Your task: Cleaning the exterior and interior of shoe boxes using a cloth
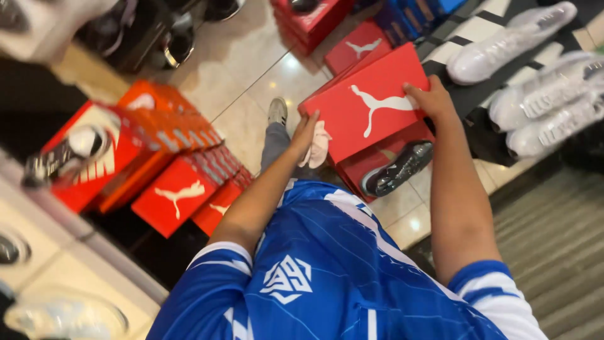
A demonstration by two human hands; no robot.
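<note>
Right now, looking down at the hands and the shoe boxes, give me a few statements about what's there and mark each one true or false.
1. Both hands hold a red box lid. True: the left hand grips one edge of the red lid, the right hand the other.
2. A black shoe lies just below the lid. True: the black shoe rests on the open red box.
3. The shoes on the shelf at the right are black. False: those shoes are white.
4. The stacked boxes at the left are blue. False: the stacked boxes are red and orange.

Blue jersey (327, 271), white-trimmed sleeves; grey trousers (275, 145); grey shoe (277, 111)
</note>
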